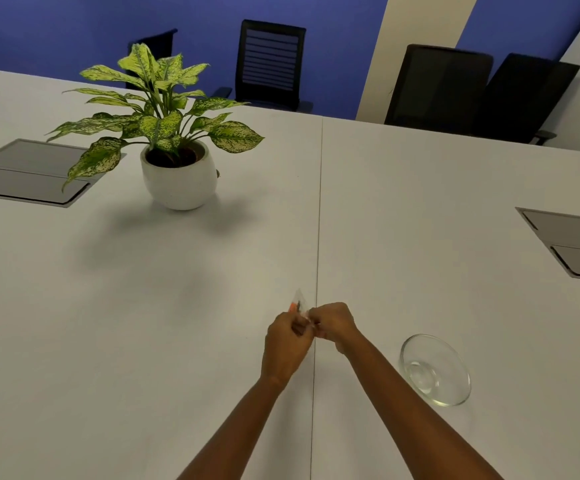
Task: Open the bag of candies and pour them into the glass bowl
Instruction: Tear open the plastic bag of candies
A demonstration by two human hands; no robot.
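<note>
Both of my hands meet over the middle of the white table (177, 306). My left hand (286, 344) and my right hand (333, 323) are both closed on a small clear candy bag (299, 303) with an orange patch; only its top corner sticks out above my fingers. The rest of the bag and the candies are hidden by my hands. The glass bowl (435, 370) stands empty on the table to the right of my right forearm, apart from it.
A potted plant (177, 174) in a white pot stands at the back left. Grey cable hatches are set into the table at the left (29, 174) and right (572, 244). Black office chairs (269, 64) line the far edge.
</note>
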